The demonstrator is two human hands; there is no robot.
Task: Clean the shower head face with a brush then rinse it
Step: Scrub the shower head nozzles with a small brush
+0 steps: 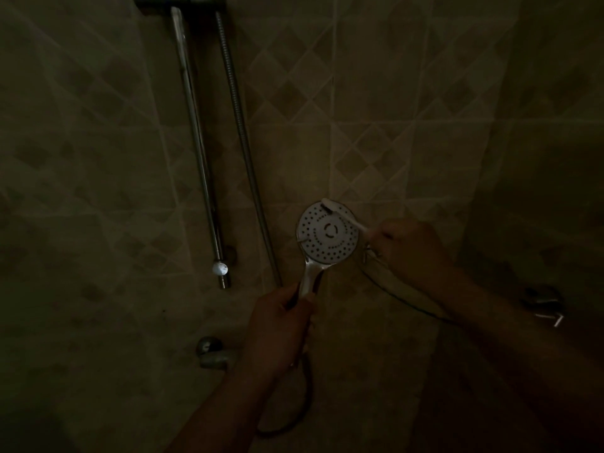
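Note:
A round white shower head (323, 243) with rows of small holes faces up at me in the dim light, its chrome handle pointing down. My left hand (281, 325) is wrapped around that handle. A white toothbrush-like brush (343, 214) lies across the upper right of the face, its bristled end at the top rim. My right hand (405, 246) grips the brush's handle just right of the shower head. The hose hangs in a loop below my left hand.
A chrome slide rail (199, 148) and a metal hose (245, 148) run down the tiled wall on the left. A tap fitting (212, 353) sits low on the wall. Another chrome fitting (545, 308) shows at the right.

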